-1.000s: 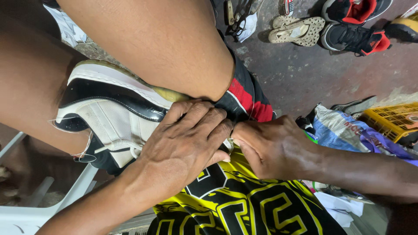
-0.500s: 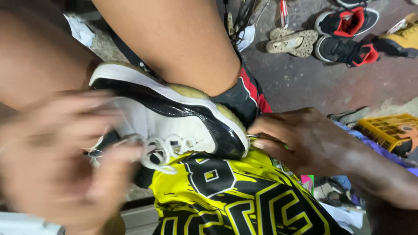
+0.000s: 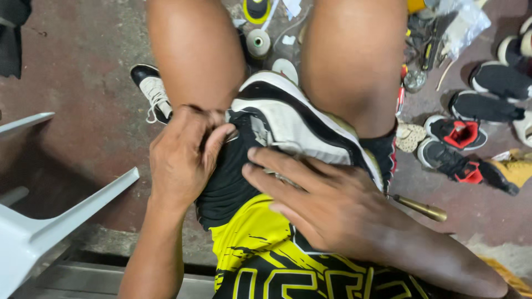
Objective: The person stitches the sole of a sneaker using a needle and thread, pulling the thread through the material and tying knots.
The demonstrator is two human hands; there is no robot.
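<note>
A white and black sneaker (image 3: 299,119) lies on its side across my lap, wedged between my bare thighs. My left hand (image 3: 183,158) is curled at the sneaker's left end, its fingertips pinched on the edge where the shoe meets my black shorts. My right hand (image 3: 321,205) lies flat on the sneaker's near side with its fingers spread. A brass-coloured rod (image 3: 422,209) sticks out from behind that hand to the right; whether the hand holds it is hidden. My yellow and black shirt (image 3: 260,249) fills the bottom of the view.
A second white and black sneaker (image 3: 151,88) lies on the reddish floor to the left. A thread spool (image 3: 258,43) stands between my knees. Several black and red shoes (image 3: 460,135) and a yellow boot (image 3: 512,169) crowd the right. A white plastic chair (image 3: 50,221) stands at lower left.
The view has swung left and downward. My left hand came back from a blurred swing to pinch the sneaker's end, and my right hand slid onto the shoe's side.
</note>
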